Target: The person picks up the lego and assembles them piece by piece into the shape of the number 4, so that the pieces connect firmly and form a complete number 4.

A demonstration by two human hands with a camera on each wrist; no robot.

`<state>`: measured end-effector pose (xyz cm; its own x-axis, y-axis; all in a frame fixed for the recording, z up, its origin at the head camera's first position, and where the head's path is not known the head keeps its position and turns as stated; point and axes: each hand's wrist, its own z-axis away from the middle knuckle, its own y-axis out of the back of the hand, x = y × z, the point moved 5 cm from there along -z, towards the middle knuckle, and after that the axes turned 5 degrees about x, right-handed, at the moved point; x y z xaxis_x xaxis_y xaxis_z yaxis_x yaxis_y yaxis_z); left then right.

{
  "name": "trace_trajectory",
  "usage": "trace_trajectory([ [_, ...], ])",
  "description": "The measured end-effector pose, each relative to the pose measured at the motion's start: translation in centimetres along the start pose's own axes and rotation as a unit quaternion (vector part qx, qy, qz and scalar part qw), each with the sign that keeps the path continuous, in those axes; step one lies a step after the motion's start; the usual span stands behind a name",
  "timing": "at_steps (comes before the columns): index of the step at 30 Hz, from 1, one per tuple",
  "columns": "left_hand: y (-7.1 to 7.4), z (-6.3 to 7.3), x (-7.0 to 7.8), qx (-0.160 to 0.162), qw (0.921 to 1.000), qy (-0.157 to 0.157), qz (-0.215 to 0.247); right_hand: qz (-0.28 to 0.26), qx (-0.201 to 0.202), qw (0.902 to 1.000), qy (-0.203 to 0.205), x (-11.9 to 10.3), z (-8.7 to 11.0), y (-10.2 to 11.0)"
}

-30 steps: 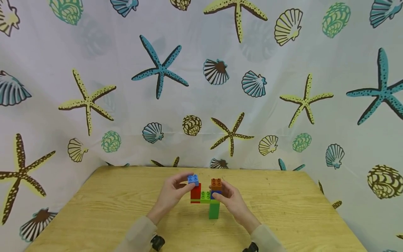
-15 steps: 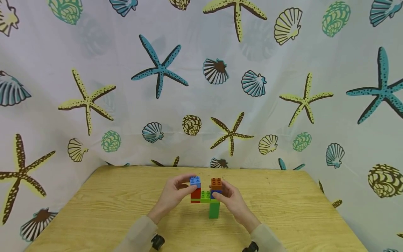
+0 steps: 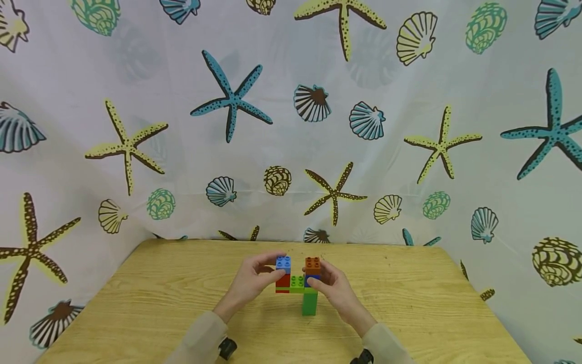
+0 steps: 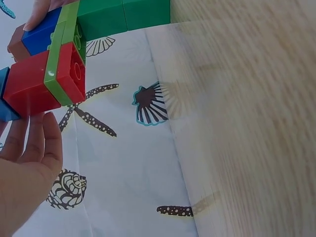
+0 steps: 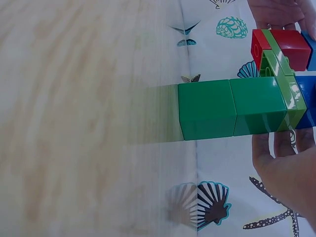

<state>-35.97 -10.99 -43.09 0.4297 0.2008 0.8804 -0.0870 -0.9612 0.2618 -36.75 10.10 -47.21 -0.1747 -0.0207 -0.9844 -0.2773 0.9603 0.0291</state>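
Note:
My left hand point(image 3: 249, 280) pinches a light blue brick point(image 3: 283, 264) between thumb and fingers. That brick sits on top of a red brick point(image 3: 283, 281), aligned with it. Below the red is a lime-green plate point(image 3: 297, 284) reaching across to the right-hand column; a thin red piece point(image 4: 71, 74) hangs under its left end. Two dark green bricks point(image 5: 207, 108) stand on the table as the column's foot. Above the plate there, a blue brick point(image 4: 44, 32) carries an orange-brown brick point(image 3: 312, 264). My right hand point(image 3: 338, 290) grips this upper part, thumb on the blue brick.
The wooden table point(image 3: 182, 283) stretches out on both sides of the structure. Behind it hangs a white curtain point(image 3: 273, 151) printed with starfish and shells. Under the left end of the plate there is open air above the tabletop.
My left hand has shifted the light blue brick slightly right and down, from sitting off to the left to lining up over the red brick. The right hand stays in place.

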Motion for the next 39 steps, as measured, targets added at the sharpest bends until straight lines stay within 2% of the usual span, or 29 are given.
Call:
trace_trajectory([
  [4,0.0,0.0,0.0,-0.001,1.0,0.007,-0.007,0.002,0.0,1.0,0.0,0.1,0.0,0.0],
  [7,-0.1,0.0,0.0,-0.003,0.9998,0.001,-0.017,0.002,-0.001,1.0,-0.002,0.1,-0.1,0.0],
  [11,-0.6,0.1,0.0,-0.026,0.9992,0.001,-0.031,0.003,0.003,1.0,-0.002,0.1,-0.1,0.0],
  [15,-1.0,0.3,-0.3,-0.057,0.9974,0.03,-0.031,0.007,0.006,1.0,0.0,0.0,-0.1,0.0],
  [21,-1.4,0.5,-0.7,-0.087,0.9933,0.066,0.038,0.002,0.0,1.0,0.001,0.1,-0.2,0.0],
  [28,-1.7,0.5,-1.4,-0.089,0.9863,0.084,0.11,0.001,-0.001,1.0,0.003,0.3,-0.2,0.0],
  [32,-1.6,0.5,-1.6,-0.073,0.9856,0.085,0.127,0.002,0.002,1.0,0.001,0.3,-0.2,0.0],
  [39,-1.5,0.3,-1.3,-0.066,0.9867,0.087,0.12,0.003,0.002,1.0,-0.001,0.1,-0.1,0.1],
])
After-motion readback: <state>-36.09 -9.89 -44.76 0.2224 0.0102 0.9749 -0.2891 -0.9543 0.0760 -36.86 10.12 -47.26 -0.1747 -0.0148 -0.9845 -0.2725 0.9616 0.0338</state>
